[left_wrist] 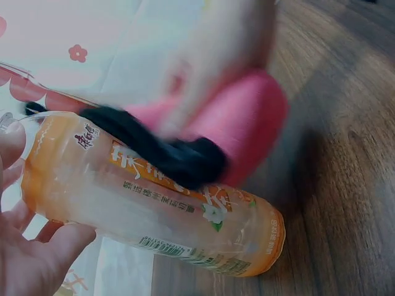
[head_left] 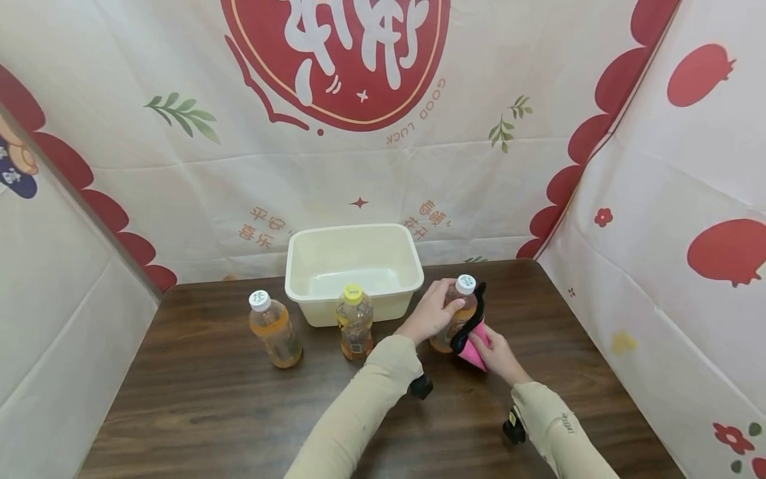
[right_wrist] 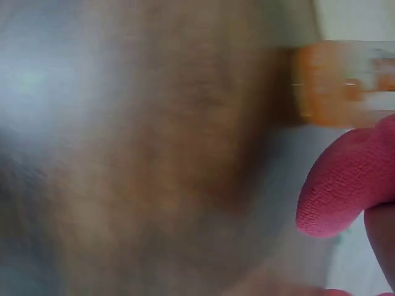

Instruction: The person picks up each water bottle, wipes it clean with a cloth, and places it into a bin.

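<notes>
My left hand [head_left: 432, 311] grips the upper part of a clear plastic drink bottle [head_left: 443, 343] with a white cap and an orange label. That bottle [left_wrist: 148, 203] stands on the table at the right. In my right hand [head_left: 498, 354] is a pink cloth [head_left: 473, 358] with a black edge, held against the bottle's right side. The black edge [left_wrist: 148, 145] lies across the label in the left wrist view, where the right hand is blurred. The right wrist view shows the textured pink cloth [right_wrist: 345, 185] beside the bottle's orange base [right_wrist: 324, 83].
A cream plastic basin [head_left: 353, 309] stands at the back of the dark wooden table [head_left: 209, 412]. In front of it is a yellow-capped bottle [head_left: 356, 326]. Another white-capped bottle [head_left: 276, 332] stands further left. Printed cloth walls [head_left: 335, 179] enclose the back and sides.
</notes>
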{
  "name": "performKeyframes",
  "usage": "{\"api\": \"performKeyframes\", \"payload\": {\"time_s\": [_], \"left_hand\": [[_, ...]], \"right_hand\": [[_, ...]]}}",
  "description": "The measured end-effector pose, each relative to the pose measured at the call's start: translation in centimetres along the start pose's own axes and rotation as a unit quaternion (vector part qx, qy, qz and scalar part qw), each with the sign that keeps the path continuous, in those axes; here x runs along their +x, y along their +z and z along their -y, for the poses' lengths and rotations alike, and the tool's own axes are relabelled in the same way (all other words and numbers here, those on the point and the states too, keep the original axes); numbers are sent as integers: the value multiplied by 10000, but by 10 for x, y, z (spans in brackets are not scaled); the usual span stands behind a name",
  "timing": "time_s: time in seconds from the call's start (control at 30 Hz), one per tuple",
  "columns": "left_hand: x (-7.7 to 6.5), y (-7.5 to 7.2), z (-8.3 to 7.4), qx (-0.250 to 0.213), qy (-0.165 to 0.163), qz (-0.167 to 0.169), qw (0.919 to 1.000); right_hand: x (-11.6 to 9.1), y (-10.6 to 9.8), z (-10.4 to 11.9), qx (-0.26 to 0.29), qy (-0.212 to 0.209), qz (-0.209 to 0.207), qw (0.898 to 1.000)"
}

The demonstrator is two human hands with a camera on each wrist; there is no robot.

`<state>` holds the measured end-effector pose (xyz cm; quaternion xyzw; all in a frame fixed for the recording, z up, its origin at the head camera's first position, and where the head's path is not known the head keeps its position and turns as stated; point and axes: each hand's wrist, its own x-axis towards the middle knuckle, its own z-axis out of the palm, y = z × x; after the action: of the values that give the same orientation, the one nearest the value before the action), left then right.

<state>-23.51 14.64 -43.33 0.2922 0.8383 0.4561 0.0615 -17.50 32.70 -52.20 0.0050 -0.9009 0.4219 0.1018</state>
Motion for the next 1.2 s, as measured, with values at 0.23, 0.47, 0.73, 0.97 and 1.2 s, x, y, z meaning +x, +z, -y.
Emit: {"api": "performKeyframes", "payload": {"time_s": [0.23,0.47,0.73,0.97,1.2], "left_hand": [[1,0,1,13,-1,-4,10000],[5,0,1,91,26,8,10000],[4,-2,1,140,-49,-25,9999],[2,-1,2,117,-91,-77,9999],[-2,1,1,55,-90,-31,9999]], "right_hand": [[-3,13,-22,-190,399,397,9982],[6,-15,2,83,442,491,9978],[18,-55,63,75,-443,316,9985],[20,-47,57,262,-435,241,9984],[8,-21,20,597,107,344,9976]]}}
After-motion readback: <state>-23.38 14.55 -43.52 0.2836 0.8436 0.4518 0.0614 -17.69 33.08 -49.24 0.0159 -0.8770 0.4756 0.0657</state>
